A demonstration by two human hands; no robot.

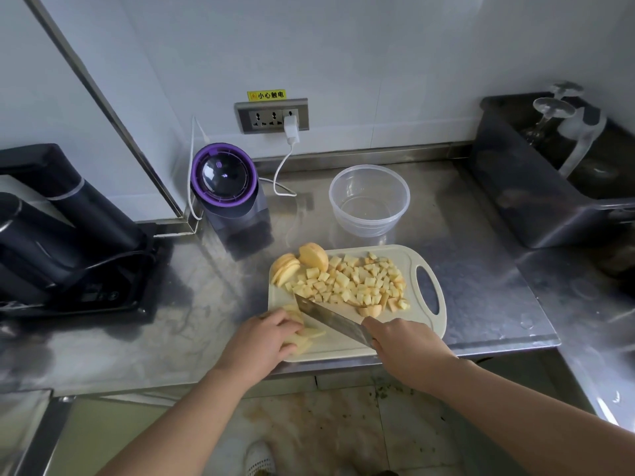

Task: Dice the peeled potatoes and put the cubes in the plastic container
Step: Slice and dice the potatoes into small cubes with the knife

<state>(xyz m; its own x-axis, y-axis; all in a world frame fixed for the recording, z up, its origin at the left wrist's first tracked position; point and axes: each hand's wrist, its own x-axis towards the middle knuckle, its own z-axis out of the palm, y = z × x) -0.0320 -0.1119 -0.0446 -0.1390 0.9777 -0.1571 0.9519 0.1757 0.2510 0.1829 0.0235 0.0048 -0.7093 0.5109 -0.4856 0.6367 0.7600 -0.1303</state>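
A cream cutting board [415, 324] lies on the steel counter. On its middle sits a heap of potato cubes [357, 283]. A potato half [313, 256] and a fan of slices [285, 269] lie at the far left corner. My left hand [264, 338] holds down a stack of potato slices [307, 338] at the near left of the board. My right hand [402, 345] grips the handle of a cleaver [330, 316], whose blade lies across the board between the slices and the cubes. The clear plastic container [369, 201] stands behind the board with no cubes in it.
A purple-lidded appliance [226, 194] stands left of the container, its white cable [281, 166] running to a wall socket [271, 115]. A black machine [62, 231] fills the far left. A dark bin [536, 187] with glassware sits at the right. The counter edge runs just below the board.
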